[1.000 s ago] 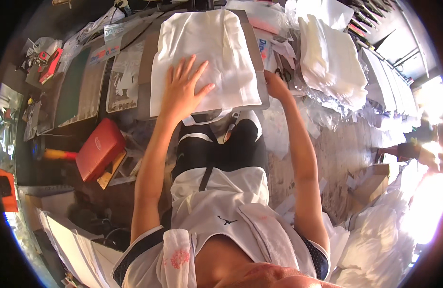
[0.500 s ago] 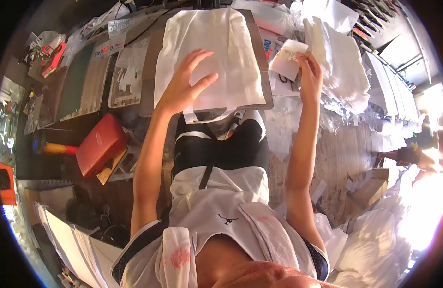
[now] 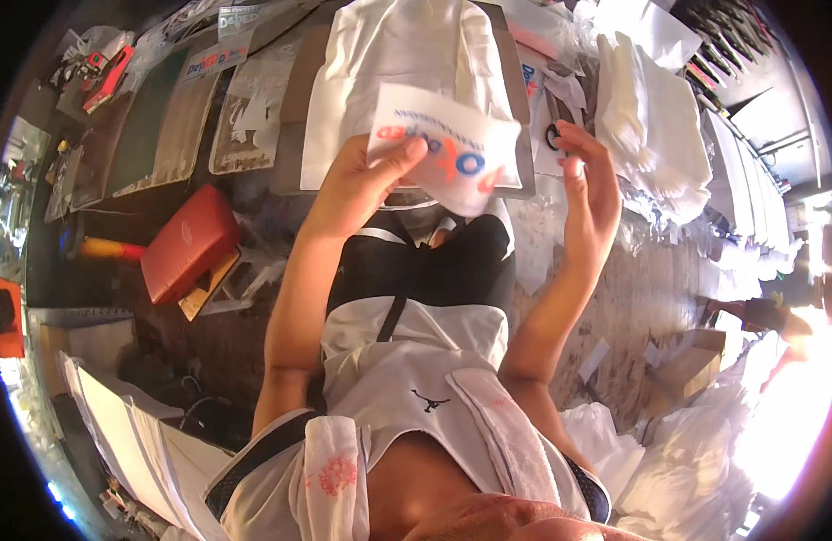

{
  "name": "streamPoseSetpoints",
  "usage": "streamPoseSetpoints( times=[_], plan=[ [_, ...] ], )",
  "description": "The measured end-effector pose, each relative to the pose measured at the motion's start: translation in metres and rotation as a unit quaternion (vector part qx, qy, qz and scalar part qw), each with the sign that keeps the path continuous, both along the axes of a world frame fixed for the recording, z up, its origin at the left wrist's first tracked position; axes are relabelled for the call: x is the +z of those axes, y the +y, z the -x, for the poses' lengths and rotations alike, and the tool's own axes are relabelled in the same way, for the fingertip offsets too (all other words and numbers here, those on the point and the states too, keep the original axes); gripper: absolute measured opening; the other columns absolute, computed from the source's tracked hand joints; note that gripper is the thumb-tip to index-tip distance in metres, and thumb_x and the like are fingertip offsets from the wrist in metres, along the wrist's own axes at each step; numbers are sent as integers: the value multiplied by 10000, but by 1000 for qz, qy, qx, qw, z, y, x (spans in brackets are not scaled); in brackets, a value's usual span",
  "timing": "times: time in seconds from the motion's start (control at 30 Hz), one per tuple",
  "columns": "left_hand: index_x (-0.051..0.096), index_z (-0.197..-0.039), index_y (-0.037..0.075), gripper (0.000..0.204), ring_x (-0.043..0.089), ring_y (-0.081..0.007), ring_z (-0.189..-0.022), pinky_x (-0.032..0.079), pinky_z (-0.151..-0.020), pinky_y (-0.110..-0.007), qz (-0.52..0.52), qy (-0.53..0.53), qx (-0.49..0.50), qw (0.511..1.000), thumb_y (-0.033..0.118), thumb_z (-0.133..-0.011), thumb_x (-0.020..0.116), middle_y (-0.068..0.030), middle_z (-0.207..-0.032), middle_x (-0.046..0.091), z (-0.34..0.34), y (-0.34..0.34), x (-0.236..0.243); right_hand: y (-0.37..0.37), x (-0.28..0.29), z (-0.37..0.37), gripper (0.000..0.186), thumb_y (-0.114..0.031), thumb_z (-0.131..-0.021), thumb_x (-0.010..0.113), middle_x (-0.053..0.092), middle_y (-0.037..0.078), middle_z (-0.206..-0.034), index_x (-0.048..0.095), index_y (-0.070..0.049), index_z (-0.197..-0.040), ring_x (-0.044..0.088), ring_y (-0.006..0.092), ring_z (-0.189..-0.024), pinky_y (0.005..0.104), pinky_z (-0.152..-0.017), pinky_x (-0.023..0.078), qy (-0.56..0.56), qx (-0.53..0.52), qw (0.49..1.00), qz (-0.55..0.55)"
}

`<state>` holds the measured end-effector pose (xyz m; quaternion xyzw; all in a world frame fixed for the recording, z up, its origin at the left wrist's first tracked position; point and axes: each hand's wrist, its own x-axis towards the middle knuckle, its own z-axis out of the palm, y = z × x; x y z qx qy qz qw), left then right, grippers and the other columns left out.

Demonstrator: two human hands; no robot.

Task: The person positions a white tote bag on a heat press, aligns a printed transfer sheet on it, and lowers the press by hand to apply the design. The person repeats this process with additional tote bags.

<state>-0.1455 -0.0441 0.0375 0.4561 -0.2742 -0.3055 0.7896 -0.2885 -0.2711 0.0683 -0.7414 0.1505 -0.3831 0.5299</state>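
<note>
My left hand pinches a translucent sheet with red and blue print, thumb on top. The sheet is held above the near part of a white cloth bag and hides some of it. The bag is spread over a dark flat board in front of me. To the right of the board, my right hand has its fingers curved and apart. Its fingertips are right beside the black handle of a pair of scissors; whether they touch it I cannot tell.
A stack of folded white cloth sits on the right. Stained flat boards and a printed clear film lie to the left. Lower left is a red box. White bundles and a cardboard box stand lower right.
The printed sheet has passed from my right hand to my left and moved over the bag. My right hand has let go of it and is now by the scissors.
</note>
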Motion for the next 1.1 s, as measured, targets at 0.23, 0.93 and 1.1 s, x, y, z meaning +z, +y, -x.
streamPoseSetpoints(
  times=[0.23, 0.93, 1.1],
  plan=[
    [750, -1212, -29, 274, 679, -113, -1026, 548, -930, -317, -68, -97, -74, 990, 155, -1009, 759, -43, -1092, 772, 5, 13, 12, -4, 21, -2, 601, -297, -732, 958, 765, 124, -1183, 747, -18, -1220, 706, 260, -1058, 391, -969, 529, 111, 338, 917, 181],
    [763, -1200, -33, 252, 701, -115, -950, 535, -906, -283, -70, -74, 210, 972, 140, -1019, 736, -57, -1060, 768, -3, 48, -8, -15, -17, -9, 237, -109, -992, 745, 751, 17, -951, 768, 9, -1196, 628, 66, -876, 232, -797, 480, 3, 196, 962, -189],
    [771, -1175, -2, 225, 693, -76, -910, 509, -789, -231, -96, -83, 215, 968, 136, -998, 759, -34, -1003, 781, -6, 52, -21, -14, -22, -11, 196, -137, -998, 748, 725, 0, -893, 776, -4, -1138, 559, 43, -791, 219, -733, 432, 2, 168, 972, -163]
  ],
)
